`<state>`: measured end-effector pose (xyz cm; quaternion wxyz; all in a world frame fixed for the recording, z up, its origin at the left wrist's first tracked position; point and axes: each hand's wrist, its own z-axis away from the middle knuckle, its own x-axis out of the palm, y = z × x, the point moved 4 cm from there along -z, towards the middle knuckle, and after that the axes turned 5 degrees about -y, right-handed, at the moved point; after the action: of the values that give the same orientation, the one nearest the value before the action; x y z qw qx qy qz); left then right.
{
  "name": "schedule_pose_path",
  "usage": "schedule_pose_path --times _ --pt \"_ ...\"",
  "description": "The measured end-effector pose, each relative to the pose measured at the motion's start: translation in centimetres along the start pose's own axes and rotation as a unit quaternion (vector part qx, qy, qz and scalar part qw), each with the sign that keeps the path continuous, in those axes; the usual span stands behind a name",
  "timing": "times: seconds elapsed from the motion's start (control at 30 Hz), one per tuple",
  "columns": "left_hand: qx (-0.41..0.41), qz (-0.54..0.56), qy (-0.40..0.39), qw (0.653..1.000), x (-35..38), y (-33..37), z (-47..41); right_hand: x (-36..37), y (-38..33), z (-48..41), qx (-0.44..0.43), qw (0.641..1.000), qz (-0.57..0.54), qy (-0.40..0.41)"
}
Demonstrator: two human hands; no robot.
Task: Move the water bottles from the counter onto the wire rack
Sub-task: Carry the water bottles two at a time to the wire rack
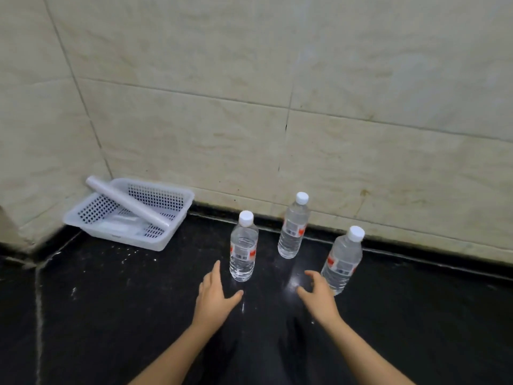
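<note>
left hand (216, 297) and right hand (316, 291) spread, empty | bottles (243, 252) looked full — likely heavy, slick | best gripped mid-label

Both bare forearms reach forward, the left hand (215, 295) spread with straight fingers, the right hand (316, 293) loosely curled, holding nothing.

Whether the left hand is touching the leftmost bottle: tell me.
Apart. The head view shows a strip of dark counter between the left hand and the leftmost bottle.
</note>
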<state>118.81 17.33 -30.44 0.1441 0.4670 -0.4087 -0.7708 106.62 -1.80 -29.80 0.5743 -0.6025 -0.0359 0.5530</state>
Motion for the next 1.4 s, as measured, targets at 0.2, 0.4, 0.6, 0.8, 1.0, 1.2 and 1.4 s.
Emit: schedule_pose_path --times 0.2,0.4,0.6,0.8,1.0,1.2,1.4 --pt "0.042 0.058 0.064 0.995 -0.6 4.8 -6.8 -1.0 -3.3 -9.0 0.02 0.978 -0.191 0.082" --pt "0.05 0.133 0.064 0.988 1.0 4.3 -9.3 -0.2 -2.8 -15.8 0.033 0.967 -0.251 0.038" --pt "0.052 0.143 0.041 0.987 0.3 3.7 -9.7 0.3 -2.0 -16.6 0.021 0.98 -0.186 0.069" --pt "0.077 0.135 -0.018 0.988 -0.4 3.7 -9.4 1.5 -1.6 -13.9 0.02 0.989 -0.137 0.045" --pt "0.101 0.138 -0.078 0.982 -1.1 3.1 -7.2 3.7 -0.6 -5.2 0.051 0.988 -0.135 0.052" --pt "0.146 0.173 -0.172 0.959 -1.2 1.0 -2.5 5.6 0.9 6.4 0.11 0.975 -0.157 0.112" --pt "0.234 0.198 -0.3 0.903 0.0 2.7 4.4 5.7 3.0 17.9 0.203 0.934 -0.142 0.258"
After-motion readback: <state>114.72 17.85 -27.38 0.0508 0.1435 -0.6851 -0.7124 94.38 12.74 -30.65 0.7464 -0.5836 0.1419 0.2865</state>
